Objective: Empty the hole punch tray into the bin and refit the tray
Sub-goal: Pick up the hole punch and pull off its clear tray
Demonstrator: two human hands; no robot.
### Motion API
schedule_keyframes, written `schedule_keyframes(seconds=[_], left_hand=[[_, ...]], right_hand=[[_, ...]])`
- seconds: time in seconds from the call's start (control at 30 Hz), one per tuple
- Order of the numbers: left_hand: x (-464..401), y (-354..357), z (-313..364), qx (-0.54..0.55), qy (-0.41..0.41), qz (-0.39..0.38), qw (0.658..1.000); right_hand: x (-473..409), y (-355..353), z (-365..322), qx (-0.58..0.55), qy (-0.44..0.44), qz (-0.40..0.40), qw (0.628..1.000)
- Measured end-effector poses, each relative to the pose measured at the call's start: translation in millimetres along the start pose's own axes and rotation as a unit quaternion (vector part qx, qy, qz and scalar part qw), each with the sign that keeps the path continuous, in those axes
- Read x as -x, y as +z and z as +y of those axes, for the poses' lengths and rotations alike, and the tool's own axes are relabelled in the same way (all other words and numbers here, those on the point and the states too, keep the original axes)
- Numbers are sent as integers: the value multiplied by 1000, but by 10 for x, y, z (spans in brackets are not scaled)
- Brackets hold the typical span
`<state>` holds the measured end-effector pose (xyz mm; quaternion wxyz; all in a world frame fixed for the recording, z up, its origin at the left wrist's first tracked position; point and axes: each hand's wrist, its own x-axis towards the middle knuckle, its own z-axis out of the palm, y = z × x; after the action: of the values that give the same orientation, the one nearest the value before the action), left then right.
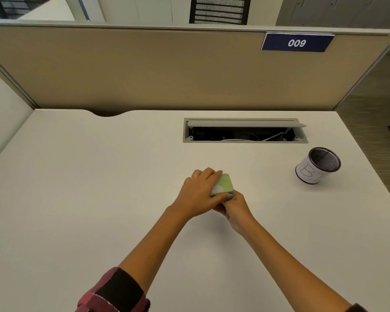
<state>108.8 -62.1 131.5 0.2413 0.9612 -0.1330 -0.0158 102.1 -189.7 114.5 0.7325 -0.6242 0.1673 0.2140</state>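
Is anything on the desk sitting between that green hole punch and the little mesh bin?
Nothing visible. Both hands, left hand and right hand, hold the green hole punch, and only bare desk lies between it and the mesh bin to its right.

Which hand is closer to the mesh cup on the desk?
Right. The right hand sits at the green punch's near end, on the mesh cup's side; the left hand grips the punch's far side.

The hole punch [223,185] sits between both hands on the tabletop [99,176]. The bin [318,165] stands to the right of the hands, well apart. The cable hatch [245,131] lies behind them, before the partition [144,68].
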Motion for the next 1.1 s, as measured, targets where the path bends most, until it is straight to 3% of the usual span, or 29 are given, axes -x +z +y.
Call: schedule_keyframes(seconds=[0.23, 0.5, 0.8, 1.1], left_hand=[[-27, 113, 68, -121, 1, 94, 988], [18, 194, 25, -132, -1, 165, 977], [64, 232, 47, -136, 0, 186, 973], [43, 246, 64, -113, -9, 148, 982]], right_hand=[[37, 95, 53, -48, -1, 13, 999], [28, 110, 78, -19, -5, 18, 1000], [-2, 100, 105, 8, 7, 21, 1000], [12, 40, 88, 3, 3, 21, 1000]])
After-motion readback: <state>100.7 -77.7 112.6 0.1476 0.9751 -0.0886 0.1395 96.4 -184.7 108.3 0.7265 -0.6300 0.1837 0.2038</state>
